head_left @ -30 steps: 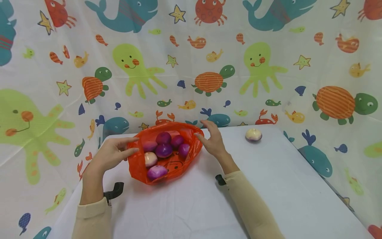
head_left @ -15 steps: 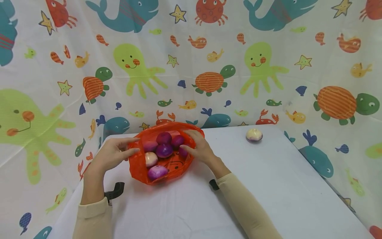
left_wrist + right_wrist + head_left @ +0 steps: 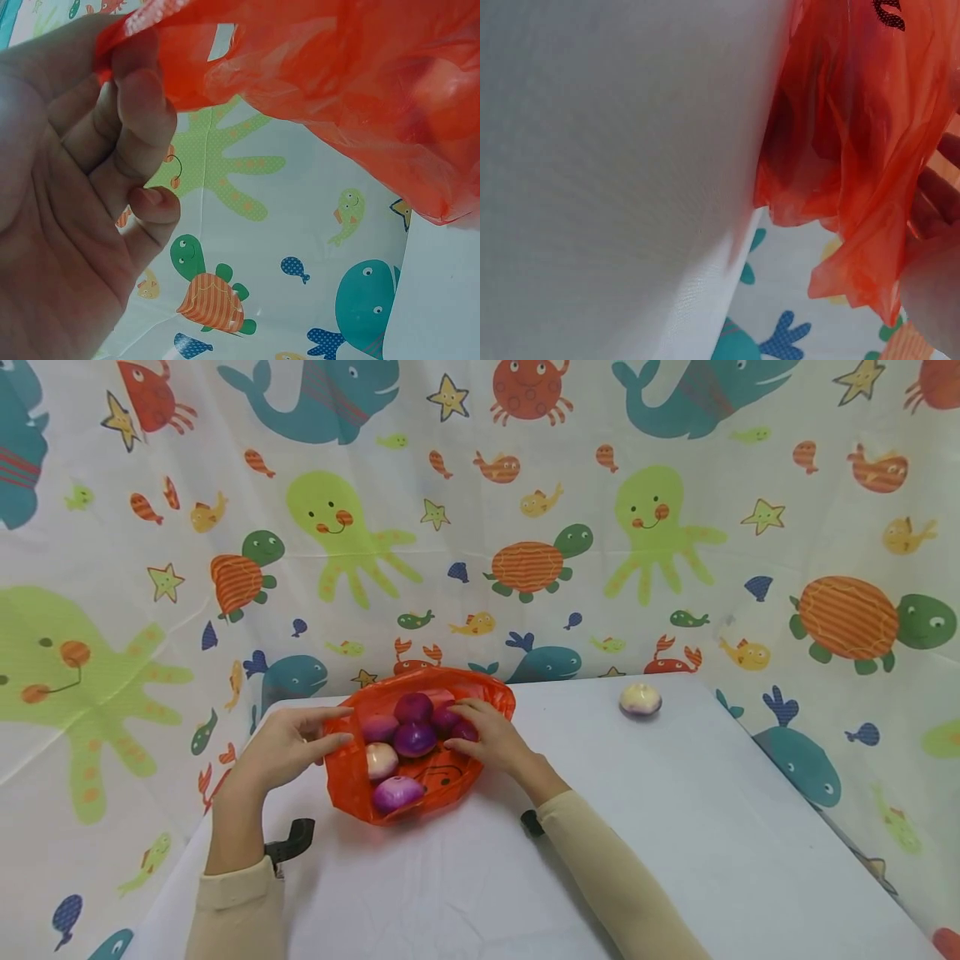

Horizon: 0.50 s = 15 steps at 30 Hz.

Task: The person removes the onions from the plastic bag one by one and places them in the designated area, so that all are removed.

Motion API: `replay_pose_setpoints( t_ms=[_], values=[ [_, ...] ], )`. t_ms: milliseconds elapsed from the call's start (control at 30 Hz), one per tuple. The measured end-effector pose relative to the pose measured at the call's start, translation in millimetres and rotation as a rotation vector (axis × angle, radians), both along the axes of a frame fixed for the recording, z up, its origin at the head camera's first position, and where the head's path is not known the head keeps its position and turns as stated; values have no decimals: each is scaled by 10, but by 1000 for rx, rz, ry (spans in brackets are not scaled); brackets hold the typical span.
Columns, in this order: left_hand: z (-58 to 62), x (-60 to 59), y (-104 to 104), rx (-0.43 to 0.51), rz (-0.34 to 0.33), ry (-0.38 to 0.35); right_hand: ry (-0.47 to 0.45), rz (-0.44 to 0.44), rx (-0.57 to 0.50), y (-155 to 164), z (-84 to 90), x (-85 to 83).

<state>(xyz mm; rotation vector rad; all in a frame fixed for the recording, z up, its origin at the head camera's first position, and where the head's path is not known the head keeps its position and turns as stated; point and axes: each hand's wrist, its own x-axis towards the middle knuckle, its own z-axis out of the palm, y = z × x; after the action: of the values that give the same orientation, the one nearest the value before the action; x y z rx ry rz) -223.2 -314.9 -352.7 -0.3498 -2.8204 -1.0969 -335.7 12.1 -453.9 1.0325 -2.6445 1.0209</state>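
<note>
An orange-red plastic bag (image 3: 348, 797) lies on its side on the white table, its mouth facing me. Inside are several red onions (image 3: 414, 739) and a pale, peeled-looking one (image 3: 381, 761). My left hand (image 3: 281, 747) pinches the bag's rim at the left; the left wrist view shows the plastic between thumb and fingers. Inside the mouth, at the right, my right hand (image 3: 491, 739) has its fingers and thumb around a red onion (image 3: 465, 729), which it partly hides. In the right wrist view, the bag's plastic (image 3: 870, 150) covers most of the work and the onion cannot be seen.
A pale onion with a purplish base (image 3: 641, 700) sits alone near the table's (image 3: 675, 810) back right. A curtain (image 3: 450, 527) printed with sea animals hangs behind the table and along its sides.
My right hand has moved left from beside the bag's right rim into its mouth, and its fingers have closed in around the rightmost red onion. The left hand has stayed on the rim.
</note>
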Motion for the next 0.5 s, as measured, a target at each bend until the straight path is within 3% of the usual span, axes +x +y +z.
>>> replay_pose_setpoints(
  t_ms=[300,500],
  values=[
    [4,13,-4,10,-8,6,89,-54,150,-14,-40,-60],
    [5,4,10,9,-7,5,79,-66,207,0,-31,-60]
  ],
)
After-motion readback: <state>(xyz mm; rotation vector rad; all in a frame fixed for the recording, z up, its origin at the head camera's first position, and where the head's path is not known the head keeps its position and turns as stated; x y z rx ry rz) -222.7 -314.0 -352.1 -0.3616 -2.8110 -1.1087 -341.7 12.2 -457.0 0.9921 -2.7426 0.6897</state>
